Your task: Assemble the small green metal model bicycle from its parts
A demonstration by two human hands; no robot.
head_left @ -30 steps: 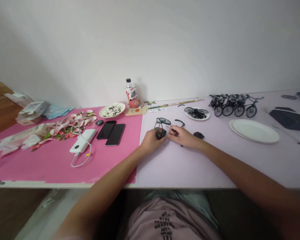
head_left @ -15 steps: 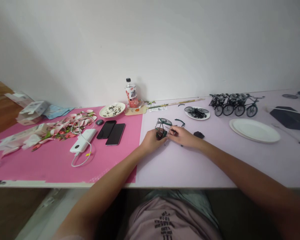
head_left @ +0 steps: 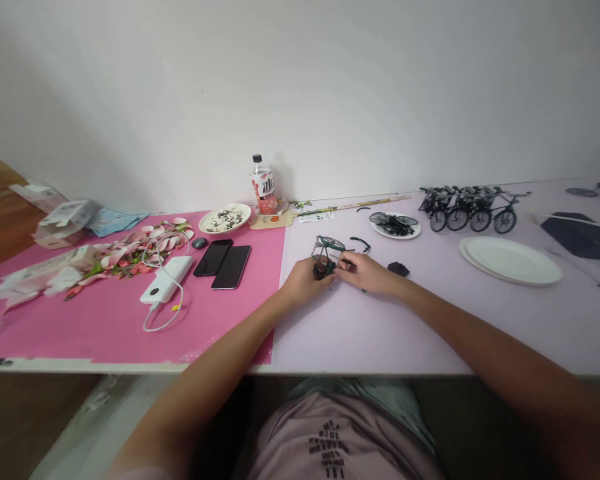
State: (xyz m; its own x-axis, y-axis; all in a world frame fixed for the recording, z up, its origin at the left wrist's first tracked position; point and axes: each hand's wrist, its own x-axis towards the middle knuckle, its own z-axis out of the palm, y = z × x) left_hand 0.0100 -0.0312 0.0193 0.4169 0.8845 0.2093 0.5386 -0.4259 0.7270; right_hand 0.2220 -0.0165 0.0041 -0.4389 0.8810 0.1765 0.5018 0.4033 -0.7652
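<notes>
My left hand [head_left: 304,283] is closed around a small dark model bicycle [head_left: 328,244], tilted with a wheel on the far side. Part of its frame is hidden by my fingers. My right hand [head_left: 363,271] is pinched close against the model's right side, its fingertips touching or nearly touching it. What sits in that pinch is too small to make out. Just beyond my right hand lies a curved dark piece [head_left: 361,244]. A small black piece [head_left: 399,269] rests to the right of it.
A plate of dark bicycle parts [head_left: 415,231] stands behind. Several finished model bicycles [head_left: 473,208] line the back right, near stacked white plates [head_left: 520,261]. To the left are two phones [head_left: 231,268], a power bank [head_left: 166,280], artificial petals [head_left: 145,243] and a bottle [head_left: 264,190].
Both hands stay almost in place on the model bicycle. A thin piece that showed at my right fingertips is harder to see now.
</notes>
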